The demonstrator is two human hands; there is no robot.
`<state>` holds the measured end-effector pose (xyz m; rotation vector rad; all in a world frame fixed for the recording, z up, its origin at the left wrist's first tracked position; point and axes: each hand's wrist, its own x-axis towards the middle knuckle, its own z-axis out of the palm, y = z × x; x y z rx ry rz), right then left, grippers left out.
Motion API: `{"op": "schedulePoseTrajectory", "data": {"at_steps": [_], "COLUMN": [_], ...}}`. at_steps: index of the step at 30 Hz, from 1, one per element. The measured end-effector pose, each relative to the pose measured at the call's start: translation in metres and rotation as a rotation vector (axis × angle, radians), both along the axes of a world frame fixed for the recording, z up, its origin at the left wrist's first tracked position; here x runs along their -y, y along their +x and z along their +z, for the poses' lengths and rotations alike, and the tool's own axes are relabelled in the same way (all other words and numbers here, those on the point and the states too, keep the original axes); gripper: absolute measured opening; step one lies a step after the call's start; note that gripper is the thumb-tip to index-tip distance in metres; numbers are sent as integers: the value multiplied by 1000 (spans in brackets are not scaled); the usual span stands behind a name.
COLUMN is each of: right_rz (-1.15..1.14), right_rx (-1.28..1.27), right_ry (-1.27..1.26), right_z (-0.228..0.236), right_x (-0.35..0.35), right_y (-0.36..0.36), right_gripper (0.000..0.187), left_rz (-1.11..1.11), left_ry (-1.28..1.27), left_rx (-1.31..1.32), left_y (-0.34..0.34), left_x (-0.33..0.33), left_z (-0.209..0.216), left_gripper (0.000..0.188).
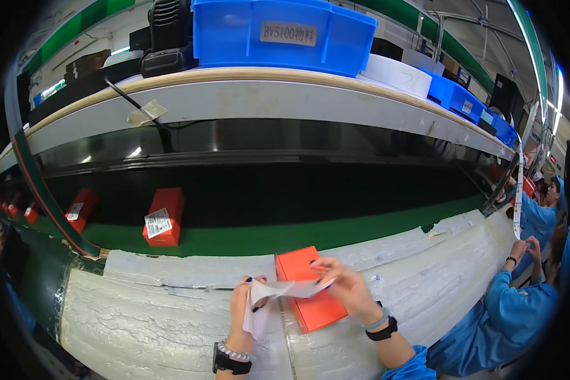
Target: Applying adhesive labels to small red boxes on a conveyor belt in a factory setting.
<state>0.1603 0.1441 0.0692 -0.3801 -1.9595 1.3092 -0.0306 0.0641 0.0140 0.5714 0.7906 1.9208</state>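
Note:
My left hand [242, 303] grips a white paper strip [278, 289], its fingers closed on one end, where a loose part hangs down beside the wrist. From there the strip stretches across to my right hand [348, 288], whose thumb and fingers pinch the other end. Motion blurs the right fingertips a little. The strip looks like a label or its backing; which one I cannot tell. Under the strip and the right hand, an orange-red box [320, 315] lies at a slant on the bench, its upper face partly covered by the strip.
A worn, whitish covered bench [152, 323] lies before me. Beyond it runs a green conveyor belt [234, 234] bearing a red box with a white label [164, 218] and several more leftward. Above is a shelf [266, 95] with a blue bin [285, 38]. Co-workers in blue [513, 310] are at right.

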Motion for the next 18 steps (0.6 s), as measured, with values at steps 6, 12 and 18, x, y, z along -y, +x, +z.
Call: {"op": "schedulePoseTrajectory", "data": {"at_steps": [6, 12, 18], "right_rz": [-63, -124, -136], "right_rx": [-121, 410, 466], "right_ry": [-332, -45, 1], "right_z": [4, 2, 1], "right_x": [-14, -7, 0], "right_y": [25, 8, 2], "right_gripper": [40, 57, 55], "left_rz": [72, -103, -607], "left_ry": [-138, -240, -409], "left_rx": [-112, -499, -950], "left_y": [-7, -2, -5], "left_x": [-2, 3, 8], "left_z": [11, 8, -3], "left_gripper": [28, 29, 27]}}
